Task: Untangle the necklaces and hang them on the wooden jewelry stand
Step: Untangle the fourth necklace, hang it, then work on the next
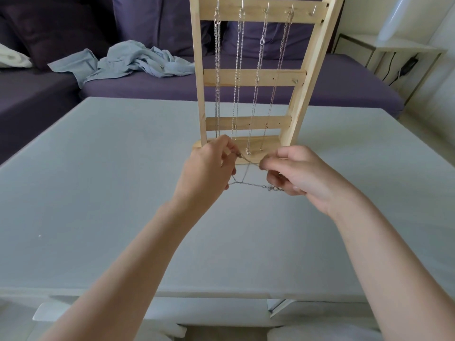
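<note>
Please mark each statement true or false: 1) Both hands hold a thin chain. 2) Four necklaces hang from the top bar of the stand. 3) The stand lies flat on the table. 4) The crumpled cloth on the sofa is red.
1) True: the left hand and right hand pinch the chain.
2) True: four necklaces hang there.
3) False: the wooden stand is upright on the table.
4) False: the cloth is light blue.

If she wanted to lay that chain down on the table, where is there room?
Bare table lies wide to the left and right of both hands and toward the near edge. It is crowded only at the wooden stand, where the left hand and right hand hold the chain.
</note>
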